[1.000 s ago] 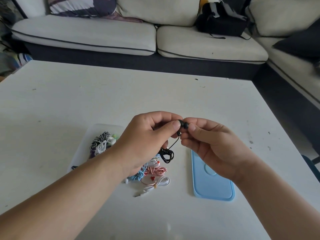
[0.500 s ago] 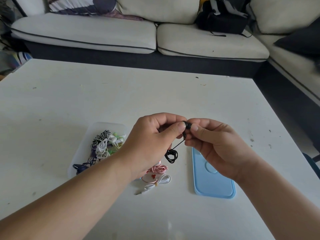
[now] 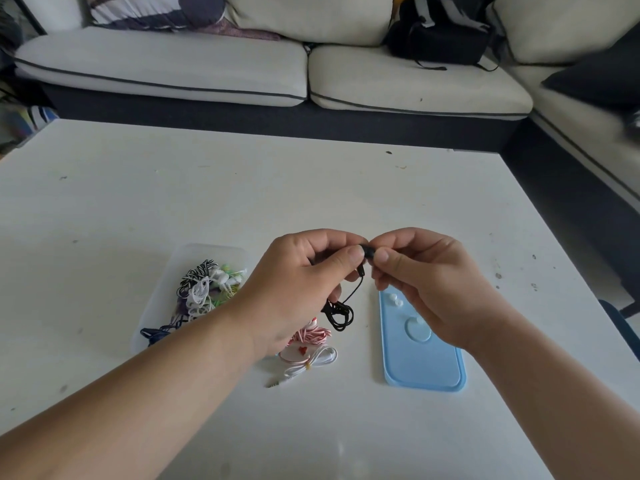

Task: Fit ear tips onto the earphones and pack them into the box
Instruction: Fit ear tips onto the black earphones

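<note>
L hand (image 3: pixel 291 289) & R hand (image 3: pixel 426 282) raised together above white bench (image 3: pixel 242 188), fingertips meeting. L fingers pinched shut on black earbud (image 3: pixel 367 251); R thumb + forefinger pinched at same bud's tip, ear tip too small to make out. Black cable (image 3: pixel 338 311) dangling below in loose coil. Clear box (image 3: pixel 194 282) left of hands, w/ mixed earphone bundles inside. Red-white (image 3: pixel 311 335) & white (image 3: pixel 308 363) bundles on bench nr L wrist. Blue lid (image 3: pixel 422 358) under R hand, small white ear tips (image 3: pixel 394 300) on it.
</note>
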Available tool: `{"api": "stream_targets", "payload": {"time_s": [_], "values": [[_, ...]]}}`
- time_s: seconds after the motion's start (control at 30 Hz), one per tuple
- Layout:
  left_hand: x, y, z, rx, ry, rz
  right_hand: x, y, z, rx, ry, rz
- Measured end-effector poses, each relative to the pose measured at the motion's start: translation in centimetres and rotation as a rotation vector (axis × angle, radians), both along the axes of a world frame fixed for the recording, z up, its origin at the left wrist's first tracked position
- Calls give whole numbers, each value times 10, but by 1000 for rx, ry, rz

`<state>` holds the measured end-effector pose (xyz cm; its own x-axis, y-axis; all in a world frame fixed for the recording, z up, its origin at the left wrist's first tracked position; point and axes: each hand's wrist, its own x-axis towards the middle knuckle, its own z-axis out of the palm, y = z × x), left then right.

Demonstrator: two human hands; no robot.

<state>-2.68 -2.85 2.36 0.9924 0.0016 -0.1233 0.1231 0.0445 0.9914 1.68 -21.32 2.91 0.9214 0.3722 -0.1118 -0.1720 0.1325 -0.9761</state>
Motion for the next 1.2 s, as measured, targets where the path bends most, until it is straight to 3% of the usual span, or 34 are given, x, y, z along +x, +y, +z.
{"api": "stream_targets", "payload": {"time_s": [0.17, 0.63, 0.93, 1.2], "values": [[-2, -2, 0, -29, 34, -3, 0, -6, 3, -97, -82, -30], [1, -3, -2, 48, -28, 88, -3, 1, 6, 9, 91, -34], [1, 0, -6, 14, 61, 96, -7, 3, 5, -279, -173, -87], [-4, 46, 2, 223, 67, 226, -6, 46, -8, -299, -96, -70]]}}
